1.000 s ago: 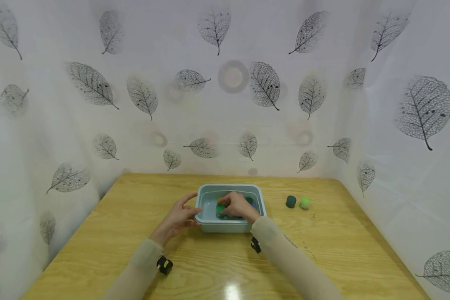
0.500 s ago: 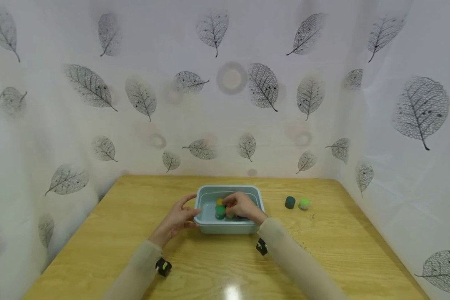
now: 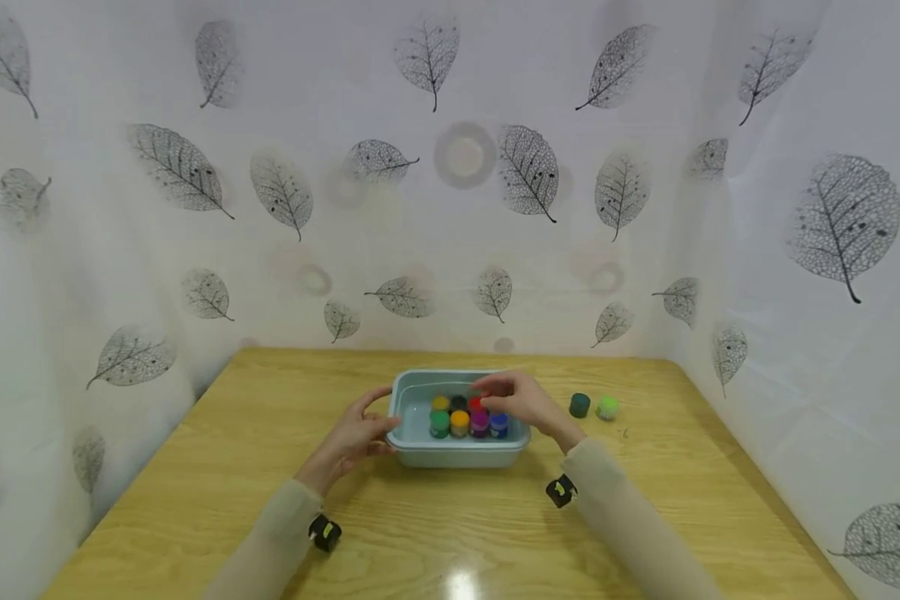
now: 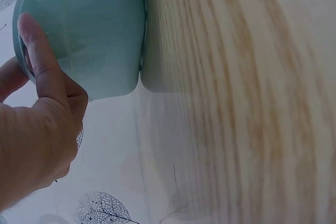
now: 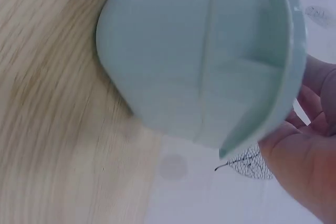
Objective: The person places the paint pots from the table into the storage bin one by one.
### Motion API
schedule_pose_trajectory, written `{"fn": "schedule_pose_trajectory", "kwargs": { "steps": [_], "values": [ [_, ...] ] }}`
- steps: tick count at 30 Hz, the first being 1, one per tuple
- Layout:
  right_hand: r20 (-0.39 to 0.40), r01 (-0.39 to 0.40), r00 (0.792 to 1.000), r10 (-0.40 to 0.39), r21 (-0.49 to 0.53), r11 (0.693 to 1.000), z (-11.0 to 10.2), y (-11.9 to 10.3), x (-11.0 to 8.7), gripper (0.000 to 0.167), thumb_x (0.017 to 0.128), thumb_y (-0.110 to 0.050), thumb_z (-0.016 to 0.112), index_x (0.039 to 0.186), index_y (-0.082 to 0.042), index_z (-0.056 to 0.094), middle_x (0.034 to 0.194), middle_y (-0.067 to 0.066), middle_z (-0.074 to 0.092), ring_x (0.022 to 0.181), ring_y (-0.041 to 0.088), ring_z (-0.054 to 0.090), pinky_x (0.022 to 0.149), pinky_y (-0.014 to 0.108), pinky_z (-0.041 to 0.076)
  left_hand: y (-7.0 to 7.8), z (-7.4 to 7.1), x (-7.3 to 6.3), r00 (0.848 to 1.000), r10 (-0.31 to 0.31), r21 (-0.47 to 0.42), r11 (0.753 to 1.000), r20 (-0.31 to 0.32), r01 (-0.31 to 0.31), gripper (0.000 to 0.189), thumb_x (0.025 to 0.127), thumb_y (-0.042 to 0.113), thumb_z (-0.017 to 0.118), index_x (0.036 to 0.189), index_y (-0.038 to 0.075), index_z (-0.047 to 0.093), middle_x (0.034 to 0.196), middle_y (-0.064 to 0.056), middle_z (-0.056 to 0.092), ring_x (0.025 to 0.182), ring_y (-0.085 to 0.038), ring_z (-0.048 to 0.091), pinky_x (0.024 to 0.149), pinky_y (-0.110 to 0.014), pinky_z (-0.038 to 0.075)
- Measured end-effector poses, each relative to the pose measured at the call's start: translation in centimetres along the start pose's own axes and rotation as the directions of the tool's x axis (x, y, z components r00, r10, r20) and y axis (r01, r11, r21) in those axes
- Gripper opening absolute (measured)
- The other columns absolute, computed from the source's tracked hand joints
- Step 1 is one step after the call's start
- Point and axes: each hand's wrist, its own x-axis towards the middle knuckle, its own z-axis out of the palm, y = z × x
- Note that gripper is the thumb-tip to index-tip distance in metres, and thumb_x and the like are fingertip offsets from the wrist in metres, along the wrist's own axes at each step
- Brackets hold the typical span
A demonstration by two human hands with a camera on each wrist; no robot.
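A light blue plastic basin (image 3: 453,458) stands on the table. Small paint jars sit inside it in two rows: a green jar (image 3: 439,425), an orange jar (image 3: 459,424), a purple jar (image 3: 479,425) and a blue jar (image 3: 499,427) in front, with yellow, black and red ones behind. My left hand (image 3: 356,433) pinches the basin's left rim between thumb and fingers; the left wrist view shows this hand (image 4: 47,93) at the rim. Above the basin's right side is my right hand (image 3: 521,400), fingers loosely bent with nothing visible in them, overlapping the red jar.
To the right of the basin, a dark teal jar (image 3: 580,406) and a light green jar (image 3: 607,407) stand on the wooden table (image 3: 420,533). A leaf-patterned white curtain (image 3: 450,233) closes off the back and both sides.
My right hand has risen from among the jars and moved right, uncovering the orange, purple and blue ones. The left hand stays at the basin's rim.
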Motion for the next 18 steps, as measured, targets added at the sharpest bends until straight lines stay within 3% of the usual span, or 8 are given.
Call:
{"fn": "schedule_pose_trajectory", "kwargs": {
  "steps": [5,9,12,18],
  "values": [
    [-0.017,-0.007,1.000,0.009,0.107,0.994,-1.4,0.5,-0.9,0.036,0.094,-0.011,0.065,0.128,0.002,0.061,0.121,0.026,0.064,0.104,0.034,0.063,0.085,0.039,0.059,-0.1,0.0,0.1,1.000,-0.006,0.001,1.000,-0.011,0.006,0.069,0.091,0.007,0.068,0.150,0.019,0.036,0.093,-0.015,0.063,0.070,-0.017,0.065,0.062,-0.030,0.060],
    [-0.057,-0.016,0.998,0.024,0.139,0.990,-2.1,1.2,-1.3,0.034,0.095,-0.013,0.064,0.127,0.001,0.062,0.122,0.028,0.063,0.099,0.042,0.061,0.079,0.038,0.058,-0.2,-0.1,0.1,1.000,-0.004,0.008,1.000,-0.015,0.005,0.068,0.091,0.007,0.068,0.149,0.020,0.037,0.092,-0.014,0.062,0.070,-0.016,0.065,0.062,-0.030,0.060],
    [-0.103,-0.014,0.994,0.029,0.144,0.989,-2.6,2.0,-1.5,0.033,0.095,-0.013,0.065,0.125,0.001,0.063,0.120,0.027,0.064,0.092,0.036,0.063,0.075,0.036,0.058,-0.2,-0.1,0.1,1.000,-0.002,0.015,1.000,-0.015,0.002,0.066,0.092,0.006,0.066,0.150,0.019,0.037,0.091,-0.013,0.062,0.069,-0.016,0.064,0.062,-0.031,0.060],
    [-0.199,-0.013,0.979,0.044,0.154,0.988,-4.1,3.5,-1.9,0.035,0.094,-0.013,0.066,0.125,0.003,0.062,0.118,0.026,0.065,0.089,0.018,0.064,0.080,0.040,0.059,-0.3,0.0,0.1,1.000,0.008,0.018,1.000,-0.017,-0.008,0.066,0.092,0.006,0.066,0.150,0.018,0.036,0.090,-0.014,0.063,0.070,-0.017,0.064,0.062,-0.032,0.060]
  ]
}}
